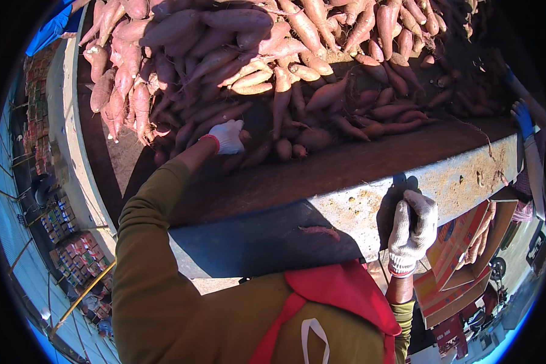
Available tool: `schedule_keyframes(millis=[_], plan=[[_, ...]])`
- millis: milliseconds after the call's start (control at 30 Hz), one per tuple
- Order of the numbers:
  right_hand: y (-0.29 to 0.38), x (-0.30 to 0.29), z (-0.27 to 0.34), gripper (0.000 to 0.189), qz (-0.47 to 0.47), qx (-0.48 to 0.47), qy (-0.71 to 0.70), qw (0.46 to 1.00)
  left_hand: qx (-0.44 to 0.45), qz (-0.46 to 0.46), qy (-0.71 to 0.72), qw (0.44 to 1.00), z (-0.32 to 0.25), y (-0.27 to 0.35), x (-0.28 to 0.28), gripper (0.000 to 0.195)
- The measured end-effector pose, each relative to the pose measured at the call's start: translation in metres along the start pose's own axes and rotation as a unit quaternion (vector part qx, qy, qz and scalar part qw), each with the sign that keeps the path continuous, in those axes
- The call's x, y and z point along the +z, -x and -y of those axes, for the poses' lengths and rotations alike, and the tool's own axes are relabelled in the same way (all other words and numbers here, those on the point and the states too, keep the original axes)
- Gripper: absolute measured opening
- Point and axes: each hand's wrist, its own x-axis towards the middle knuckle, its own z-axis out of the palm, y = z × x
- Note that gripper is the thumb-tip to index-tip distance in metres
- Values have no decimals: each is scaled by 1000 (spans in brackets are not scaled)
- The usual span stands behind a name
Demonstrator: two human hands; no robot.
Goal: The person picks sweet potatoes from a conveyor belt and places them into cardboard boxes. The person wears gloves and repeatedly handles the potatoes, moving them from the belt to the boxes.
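Note:
A large heap of sweet potatoes [300, 27] with pinkish-red skins covers the far side of a dark sorting table [255, 191]. My left hand [227, 137], in a white knit glove, reaches into the shaded near edge of the heap, its fingers on a sweet potato [245, 136]; whether they grip it cannot be told. Over the pale metal ledge [346, 204] at the near side is my right hand [413, 227], gloved too, with bent fingers and no object visible in it. A small thin root [321, 232] lies on the ledge left of it.
An open cardboard box [459, 273] holding sweet potatoes stands beyond the ledge at right. A co-worker's blue-gloved hand [522, 117] is at the far right; a blue sleeve [50, 29] shows at upper left. Stacked boxes [79, 259] stand at lower left.

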Motion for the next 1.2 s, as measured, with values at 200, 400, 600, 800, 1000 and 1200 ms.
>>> schedule_keyframes(millis=[200, 400, 600, 800, 1000, 1200], plan=[[2, 1, -1, 19, -9, -4, 2, 1000, -17, 184, -12, 983, -30, -34, 30, 51], [0, 0, 1, 21, -8, -4, 13, 1000, -28, 156, -2, 987, -37, -50, 42, 80], [1, -1, -1, 19, -19, -2, -8, 1000, -36, 142, 35, 989, -50, -12, 19, 93], [-24, 0, 23, 25, 5, 207, -312, 927, 81, 20, 365, 927, 13, 7, -42, 43], [-111, 57, 87, 105, 130, 66, -361, 921, 355, -30, 551, 755, -100, 80, -169, 26], [-135, 90, 89, 118, 144, 106, -363, 914, 425, -192, 297, 833, -156, 97, -169, 37]])
